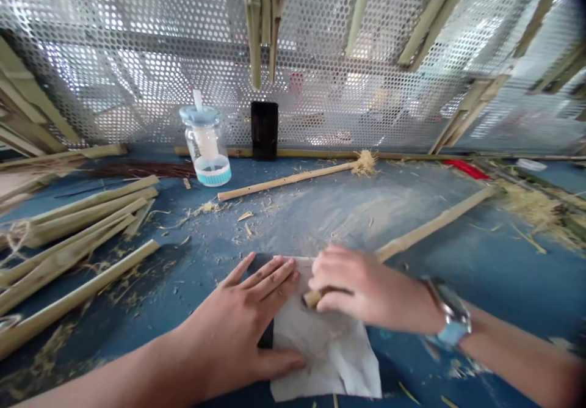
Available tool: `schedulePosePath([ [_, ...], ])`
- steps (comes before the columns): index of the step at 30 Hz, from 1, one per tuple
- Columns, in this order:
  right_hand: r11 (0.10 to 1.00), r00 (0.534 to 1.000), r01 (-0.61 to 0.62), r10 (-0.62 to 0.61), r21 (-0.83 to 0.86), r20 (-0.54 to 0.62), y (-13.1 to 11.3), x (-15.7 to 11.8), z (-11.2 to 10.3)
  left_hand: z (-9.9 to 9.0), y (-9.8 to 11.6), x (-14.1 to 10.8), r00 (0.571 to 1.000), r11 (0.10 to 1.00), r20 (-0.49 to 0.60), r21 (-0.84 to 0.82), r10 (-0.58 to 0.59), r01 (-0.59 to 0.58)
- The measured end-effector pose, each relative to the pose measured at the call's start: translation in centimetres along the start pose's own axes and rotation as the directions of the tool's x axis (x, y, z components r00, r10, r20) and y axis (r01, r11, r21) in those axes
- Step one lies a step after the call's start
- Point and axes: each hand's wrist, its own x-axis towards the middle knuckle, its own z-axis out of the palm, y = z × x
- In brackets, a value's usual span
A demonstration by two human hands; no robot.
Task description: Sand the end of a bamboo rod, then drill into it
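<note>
Your right hand [352, 289] is wrapped around a bamboo stick [434, 223] running off toward 2 o'clock, its near end over the pale sheet [320, 347]. Left hand [249, 310] is flat on the sheet's left side, fingers a bit spread. Bottle [207, 142] at 11, bamboo pieces [86, 218] at 10, and a second stick [288, 180] at 12 lies between you and the phone [264, 130].

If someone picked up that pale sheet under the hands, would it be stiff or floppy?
The pale sheet would probably sag rather than stay flat, since its near end ripples and creases. It is likely light for its size, given its thin edges. With the left hand spread partly on it, it might resist sliding.
</note>
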Motion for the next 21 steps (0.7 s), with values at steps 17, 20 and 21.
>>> schedulePosePath([
  [17,0.986,0.987,0.163,-0.163,-0.040,-0.011,-2.1,1.1,1.2,0.6,-0.3,-0.1,0.995,0.997,-0.090,0.070,0.050,-0.044],
  [20,0.996,0.997,0.080,-0.080,-0.033,0.008,0.1,0.7,-0.1,0.7,-0.4,-0.2,0.991,0.996,-0.119,0.075,0.054,-0.045],
  [21,0.999,1.000,0.020,-0.020,-0.031,-0.008,1.2,0.4,-0.7,0.7,-0.4,-0.2,0.992,0.996,-0.117,0.073,0.052,-0.043],
])
